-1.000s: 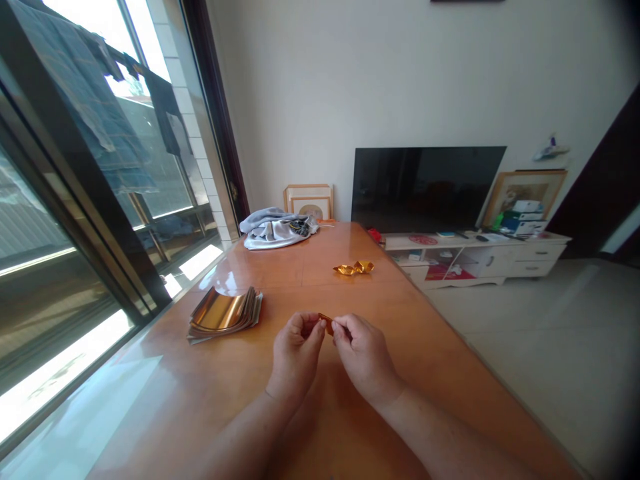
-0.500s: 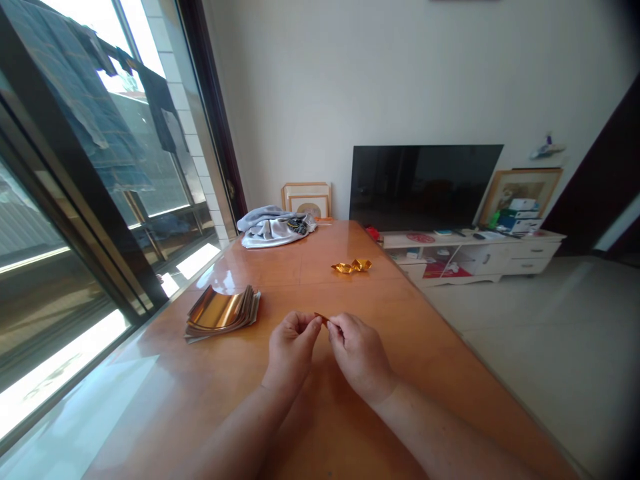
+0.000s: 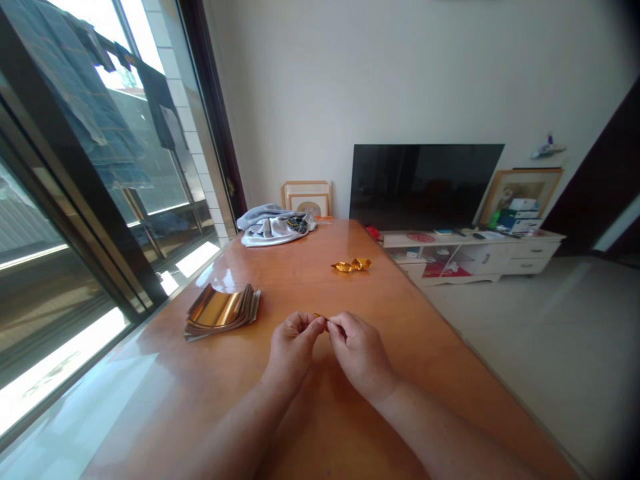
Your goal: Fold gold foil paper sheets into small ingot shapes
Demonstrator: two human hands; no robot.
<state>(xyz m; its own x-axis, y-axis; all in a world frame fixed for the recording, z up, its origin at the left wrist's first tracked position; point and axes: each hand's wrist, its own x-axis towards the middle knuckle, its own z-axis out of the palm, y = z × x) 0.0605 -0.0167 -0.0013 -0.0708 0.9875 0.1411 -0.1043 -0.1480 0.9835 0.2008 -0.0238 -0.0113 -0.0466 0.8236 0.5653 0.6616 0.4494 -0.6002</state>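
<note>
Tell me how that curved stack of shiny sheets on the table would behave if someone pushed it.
The stack of shiny sheets would probably shift or fan out rather than move as one block, since its edges are uneven and no band shows around it. The sheets look thin and bowed, so each is likely light and bendy. Their glossy faces might also slide over one another.

left hand (image 3: 293,350): pinching gold foil piece (image 3: 323,320)
right hand (image 3: 361,353): pinching its other end
foil stack (image 3: 220,312): curved, on table (image 3: 390,373)
</note>
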